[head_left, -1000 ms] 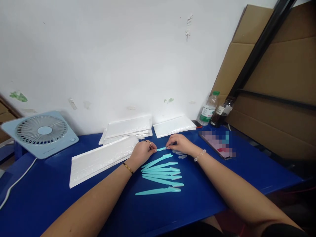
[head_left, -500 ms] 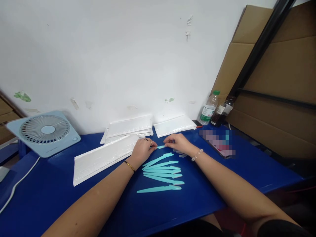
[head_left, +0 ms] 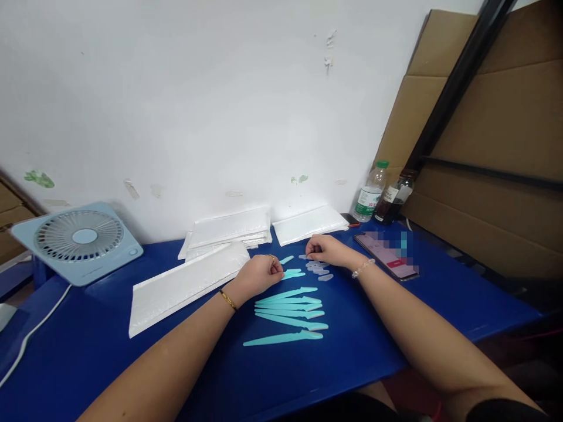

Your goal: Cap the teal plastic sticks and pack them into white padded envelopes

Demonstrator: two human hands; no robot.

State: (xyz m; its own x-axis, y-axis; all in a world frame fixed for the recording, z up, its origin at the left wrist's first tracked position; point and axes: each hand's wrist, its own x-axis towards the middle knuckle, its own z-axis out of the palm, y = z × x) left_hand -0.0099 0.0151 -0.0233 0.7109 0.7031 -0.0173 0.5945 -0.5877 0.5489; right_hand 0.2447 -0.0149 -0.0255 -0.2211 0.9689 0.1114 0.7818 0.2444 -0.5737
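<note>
a blue table (head_left: pixel 352 351) stood against a white wall (head_left: pixel 220 105). several turquoise razors (head_left: pixel 290 300) lay roughly side by side in the middle, blade ends to the right. the left hand (head_left: pixel 263 273) was over the far razors, covering their handles; its thumb and forefinger were close together beside the blade ends, but could not tell whether they pinched one. the farthest razor (head_left: pixel 287 259) showed just beyond the knuckles. the right hand (head_left: pixel 328 249) was farther right, fingers curled and tips drawn in, just beside a loose group of clear caps (head_left: pixel 325 277); could not tell if a cap was pinched. the nearest razor (head_left: pixel 281 339) lay a little apart from the rest. a padded envelope (head_left: pixel 189 287) lay left of the left hand, with a stack of envelopes (head_left: pixel 231 227) on its far side. far right: a phone (head_left: pixel 382 253) lying flat, a green-capped bottle (head_left: pixel 369 199) and a dark bottle (head_left: pixel 389 209) beside it. left: a pale blue fan (head_left: pixel 83 236).
</note>
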